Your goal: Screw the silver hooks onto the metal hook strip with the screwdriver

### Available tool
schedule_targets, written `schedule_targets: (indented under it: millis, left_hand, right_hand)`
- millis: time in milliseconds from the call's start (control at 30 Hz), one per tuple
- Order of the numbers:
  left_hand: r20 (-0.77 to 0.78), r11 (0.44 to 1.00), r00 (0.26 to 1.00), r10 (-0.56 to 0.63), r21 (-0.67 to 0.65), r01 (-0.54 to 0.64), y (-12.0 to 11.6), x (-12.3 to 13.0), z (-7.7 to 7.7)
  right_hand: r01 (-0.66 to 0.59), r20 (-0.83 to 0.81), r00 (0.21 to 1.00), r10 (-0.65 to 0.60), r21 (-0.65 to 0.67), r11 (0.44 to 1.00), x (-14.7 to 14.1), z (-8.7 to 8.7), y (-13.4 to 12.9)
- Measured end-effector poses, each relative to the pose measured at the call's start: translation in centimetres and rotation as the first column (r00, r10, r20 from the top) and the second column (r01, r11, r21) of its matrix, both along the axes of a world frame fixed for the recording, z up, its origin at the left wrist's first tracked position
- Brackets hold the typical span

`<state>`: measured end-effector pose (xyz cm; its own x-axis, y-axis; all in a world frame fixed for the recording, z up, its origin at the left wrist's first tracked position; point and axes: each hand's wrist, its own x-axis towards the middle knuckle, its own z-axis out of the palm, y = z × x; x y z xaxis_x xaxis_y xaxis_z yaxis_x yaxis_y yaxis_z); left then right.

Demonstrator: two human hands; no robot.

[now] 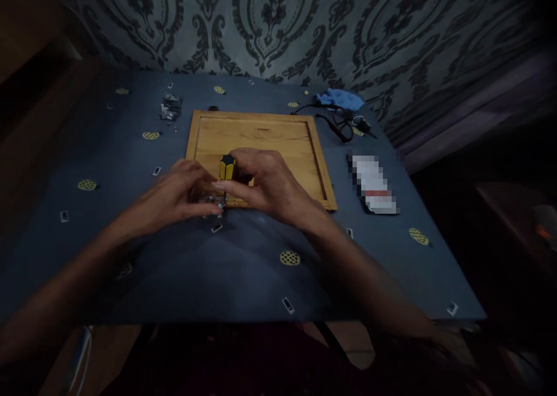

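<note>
Wooden panel point(261, 137), framed, pale brown, rectangular

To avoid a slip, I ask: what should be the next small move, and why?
Probably a gentle turn of the yellow-black screwdriver in the right hand: it stands nearly upright over the small silvery metal piece, which the left hand seems to steady by the framed wooden panel.

And no readable text here (the tablecloth's point(243, 285) little printed tags point(288, 305) are too small to make out)!
</note>
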<state>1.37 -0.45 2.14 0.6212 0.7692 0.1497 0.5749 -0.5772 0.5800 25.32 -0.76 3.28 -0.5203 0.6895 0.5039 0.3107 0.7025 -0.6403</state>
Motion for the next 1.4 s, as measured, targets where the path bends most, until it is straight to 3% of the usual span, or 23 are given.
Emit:
schedule_targets:
  millis: [67,167,233,300,500,733,900,1133,1400]
  left_hand:
    - [0.167,0.998,0.985,0.046,0.045,-0.054,-0.3,0.0,1.6]
    - [0.424,0.994,0.904,0.045,0.068,-0.081,-1.3,0.9,3.9]
    - [0.481,0.99,0.876,0.02,0.114,-0.085,-2.0,1.8,4.8]
    - [0.426,0.979,0.905,0.019,0.176,-0.103,-2.5,2.5,5.3]
    - [0.359,0.951,0.933,-0.02,0.296,-0.094,-2.5,3.1,4.8]
    - [0.316,0.964,0.948,0.032,0.241,-0.113,-2.5,3.0,4.8]
    - [0.347,0.968,0.936,0.06,0.21,-0.14,-2.6,2.8,4.5]
    - [0.369,0.965,0.928,0.056,0.219,-0.146,-2.5,2.5,4.1]
    - [0.363,0.966,0.928,0.08,0.201,-0.162,-2.6,2.3,4.2]
  right_hand:
    - [-0.01,-0.005,1.0,0.01,-0.005,1.0,-0.1,0.1,-0.2]
    - [-0.028,-0.008,1.0,0.028,-0.005,1.0,-0.2,0.1,-0.3]
    - [-0.018,-0.013,1.0,0.018,0.009,1.0,-0.3,0.0,-0.4]
    - [-0.002,-0.032,0.999,0.003,0.033,0.999,-0.3,-0.2,-0.5]
    - [0.01,-0.016,1.0,-0.009,0.082,0.997,-0.4,-0.7,-0.6]
    - [0.064,-0.057,0.996,-0.062,0.042,0.997,-0.5,-1.1,-1.1]
    - [0.174,0.027,0.985,-0.173,-0.064,0.983,0.2,-3.5,-2.6]
    - [0.258,0.158,0.957,-0.244,-0.078,0.963,0.0,-7.5,-4.3]
    - [0.286,0.202,0.942,-0.267,-0.067,0.956,-0.5,-8.9,-4.5]
